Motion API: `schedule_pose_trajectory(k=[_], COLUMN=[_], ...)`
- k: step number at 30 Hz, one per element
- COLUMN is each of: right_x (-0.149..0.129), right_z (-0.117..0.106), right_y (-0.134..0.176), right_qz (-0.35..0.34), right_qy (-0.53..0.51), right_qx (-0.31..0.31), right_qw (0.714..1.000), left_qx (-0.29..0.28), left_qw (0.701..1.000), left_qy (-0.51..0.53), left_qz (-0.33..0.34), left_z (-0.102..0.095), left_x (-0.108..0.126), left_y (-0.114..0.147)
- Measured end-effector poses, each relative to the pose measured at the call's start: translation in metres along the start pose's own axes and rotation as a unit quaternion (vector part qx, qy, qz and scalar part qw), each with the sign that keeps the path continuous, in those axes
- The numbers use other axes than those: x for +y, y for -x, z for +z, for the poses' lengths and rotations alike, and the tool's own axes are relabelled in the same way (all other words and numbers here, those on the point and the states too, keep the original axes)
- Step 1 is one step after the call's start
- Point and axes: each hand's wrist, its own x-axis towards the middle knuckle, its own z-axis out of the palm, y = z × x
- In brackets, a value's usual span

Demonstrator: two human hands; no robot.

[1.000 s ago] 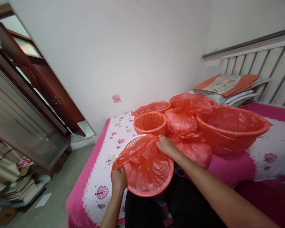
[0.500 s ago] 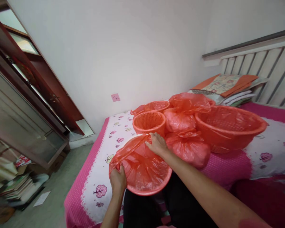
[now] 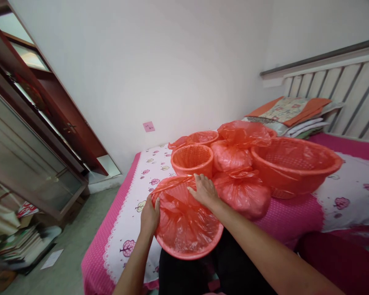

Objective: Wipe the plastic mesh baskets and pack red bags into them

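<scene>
A round red basket (image 3: 189, 257) rests tilted at the bed's edge, against my legs, lined with a thin red plastic bag (image 3: 187, 229). My left hand (image 3: 150, 216) grips the bag at the left side of the rim, its thumb on the inside. At the far rim my right hand (image 3: 205, 191) pinches the bag's edge, with the fingers bent over it. Between the two hands the bag's edge stretches along the rim. The fingertips of my left hand are partly hidden behind the bag.
On the bed (image 3: 126, 213) behind stand a small red perforated basket (image 3: 193, 159) and a wide bag-lined basket (image 3: 295, 176). Full red bags (image 3: 244, 192) sit between them. Folded bedding (image 3: 295, 112) lies by the radiator (image 3: 332, 88). A dark red rounded shape (image 3: 332, 258) is at lower right.
My left hand has moved up along the rim, drawing the bag's edge outward and over it. The loose fold between the hands is now lower and flatter. My right hand stays nearly in place.
</scene>
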Motion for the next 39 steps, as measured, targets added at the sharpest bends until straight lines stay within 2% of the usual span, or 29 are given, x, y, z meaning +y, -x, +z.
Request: schedule_pose_trajectory(k=[5,12,17,21,25,31,35,39], right_x=[0.000,-0.001,0.000,0.001,0.001,0.009,0.019,0.028], right_z=[0.001,0.002,0.002,0.001,-0.004,-0.008,-0.003,0.004], right_y=[0.001,-0.001,-0.002,0.000,-0.001,-0.018,-0.030,-0.035], right_qz=[-0.005,0.001,0.013,0.021,0.040,0.082,0.102,0.107], right_qy=[0.003,-0.005,-0.021,-0.044,-0.084,-0.175,-0.226,-0.278], right_qx=[-0.006,-0.022,-0.033,-0.035,-0.037,-0.045,-0.053,-0.059], right_qw=[1.000,1.000,0.999,0.998,0.995,0.980,0.967,0.953], left_qx=[-0.050,-0.100,-0.121,-0.144,-0.155,-0.120,-0.148,-0.170], left_qw=[0.998,0.992,0.985,0.978,0.975,0.981,0.976,0.970], left_qy=[-0.046,-0.075,-0.086,-0.111,-0.134,-0.152,-0.159,-0.168], left_qz=[-0.003,0.032,0.087,0.106,0.085,0.024,0.015,0.036], left_z=[-0.003,0.007,0.019,0.023,0.024,0.030,0.030,0.028], left_x=[0.022,0.055,0.069,0.078,0.082,0.079,0.076,0.072], left_y=[-0.024,-0.062,-0.073,-0.081,-0.086,-0.080,-0.089,-0.095])
